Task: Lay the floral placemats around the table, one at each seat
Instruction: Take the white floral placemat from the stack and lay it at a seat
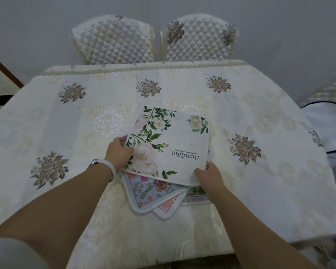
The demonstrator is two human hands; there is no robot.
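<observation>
A stack of floral placemats lies near the middle of the table. The top placemat (169,140) is white with green leaves, pale flowers and the word "Beautiful". My left hand (118,152) pinches its left edge, thumb on top. My right hand (209,175) grips its near right corner. Under it a light blue flowered placemat (149,191) sticks out toward me, with a pink-patterned one (168,207) and another lettered one (197,197) below.
The table wears a cream embroidered tablecloth (66,123) with brown flower motifs. Two quilted chairs (113,39) (199,38) stand at the far side. Another chair (328,90) and a white cover show at the right edge.
</observation>
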